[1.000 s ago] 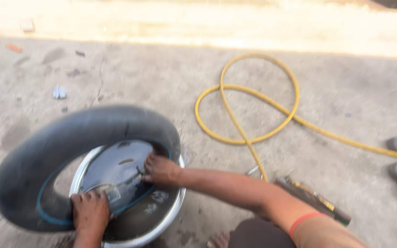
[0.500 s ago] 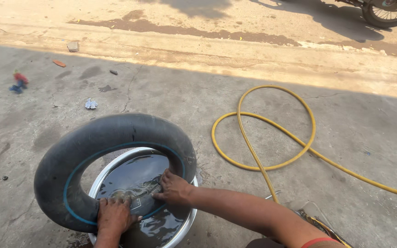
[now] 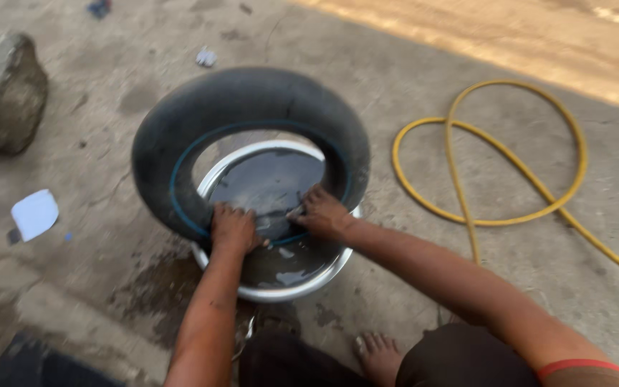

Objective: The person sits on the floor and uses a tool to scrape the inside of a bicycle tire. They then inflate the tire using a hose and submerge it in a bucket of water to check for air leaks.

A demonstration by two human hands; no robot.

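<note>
Here, near: left hand (image 3: pixel 233 228) and right hand (image 3: pixel 322 212) both clenched on lower edge of tube (image 3: pixel 252 143), standing upright in water basin (image 3: pixel 281 290). Tube probably light, soft, wet and slippery; better grasp around body. Farther: hose (image 3: pixel 496 168), rock (image 3: pixel 3 92).

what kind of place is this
Probably an outdoor roadside tyre repair spot. Both hands, left hand and right hand, press a black inner tube into a metal basin of water on bare concrete, with a yellow hose coiled nearby.
</note>
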